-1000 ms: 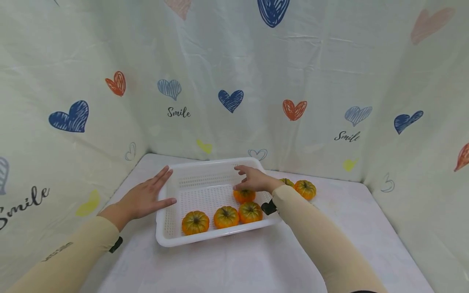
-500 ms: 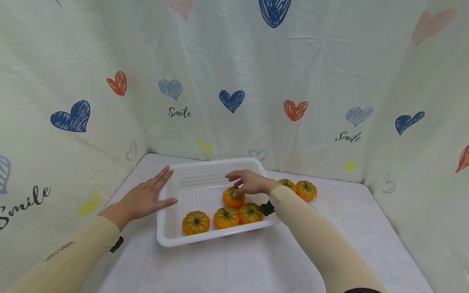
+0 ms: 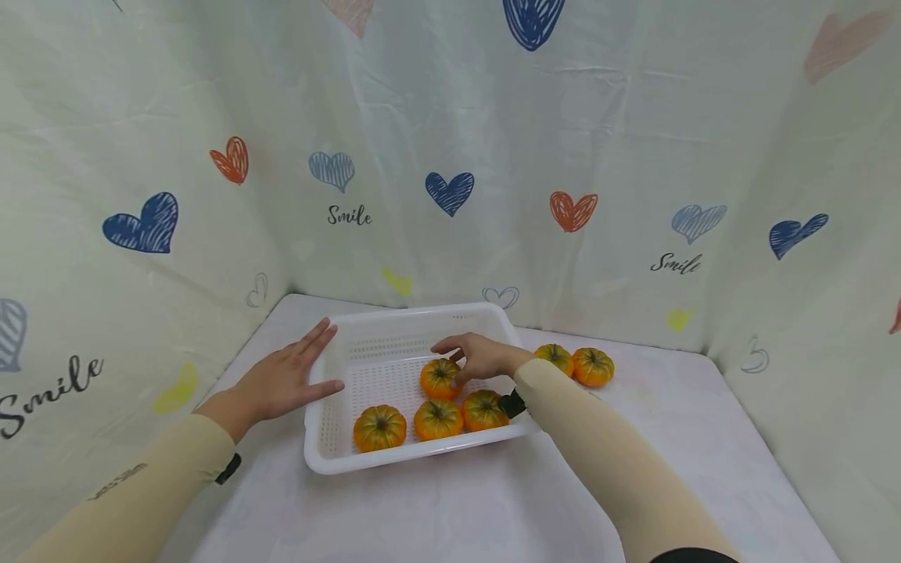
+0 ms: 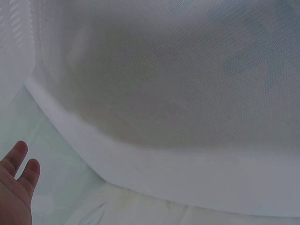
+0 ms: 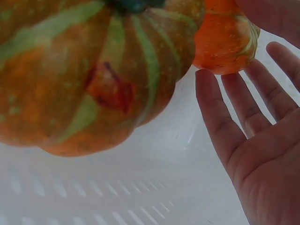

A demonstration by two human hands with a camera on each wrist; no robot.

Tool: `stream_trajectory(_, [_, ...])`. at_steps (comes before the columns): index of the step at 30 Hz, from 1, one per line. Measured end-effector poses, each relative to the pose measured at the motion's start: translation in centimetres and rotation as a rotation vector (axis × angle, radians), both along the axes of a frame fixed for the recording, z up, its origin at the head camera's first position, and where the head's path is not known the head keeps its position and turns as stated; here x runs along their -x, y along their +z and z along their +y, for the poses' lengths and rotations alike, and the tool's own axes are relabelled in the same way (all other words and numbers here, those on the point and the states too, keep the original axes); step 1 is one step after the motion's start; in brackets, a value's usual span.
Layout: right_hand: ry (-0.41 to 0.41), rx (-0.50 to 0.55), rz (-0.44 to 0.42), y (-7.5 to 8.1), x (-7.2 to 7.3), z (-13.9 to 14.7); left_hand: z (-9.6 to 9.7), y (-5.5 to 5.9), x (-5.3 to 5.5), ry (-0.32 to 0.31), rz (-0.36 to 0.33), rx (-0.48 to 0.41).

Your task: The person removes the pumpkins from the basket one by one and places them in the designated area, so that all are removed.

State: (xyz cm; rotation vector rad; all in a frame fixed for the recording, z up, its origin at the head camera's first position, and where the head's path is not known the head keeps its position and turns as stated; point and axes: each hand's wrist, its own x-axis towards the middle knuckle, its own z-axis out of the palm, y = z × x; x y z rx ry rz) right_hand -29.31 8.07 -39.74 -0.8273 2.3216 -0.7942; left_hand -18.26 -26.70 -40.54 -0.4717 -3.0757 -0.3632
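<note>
A white perforated plastic basket point(image 3: 415, 451) sits on the table. My left hand point(image 3: 285, 383) lies at its left rim, fingers straight and thumb stretched over the edge; part of it shows in the left wrist view point(image 4: 16, 187). Inside the basket, my right hand point(image 3: 484, 356) is beside a small orange-green pumpkin point(image 3: 438, 378). In the right wrist view, its extended fingers point(image 5: 213, 101) reach that pumpkin point(image 5: 222, 42)'s edge, thumb on the other side. Three more pumpkins line the basket's front: left point(image 3: 380, 429), middle point(image 3: 438, 422), right point(image 3: 482, 409).
Two pumpkins stand on the table outside the basket, a nearer-left one point(image 3: 554, 357) and a right one point(image 3: 594, 367). A white cloth covers the table point(image 3: 436, 508). A curtain point(image 3: 380, 258) with printed hearts surrounds its back and sides.
The pumpkin at my right hand has moved left in the basket, and the right hand has moved left with it. My left hand and the basket have stayed in place.
</note>
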Motion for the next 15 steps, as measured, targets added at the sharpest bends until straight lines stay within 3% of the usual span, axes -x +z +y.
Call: stream_trajectory(15, [0.02, -0.017, -0.097, -0.6, 0.3, 0.08, 0.07, 0.4, -0.25, -0.012, 0.003, 0.002])
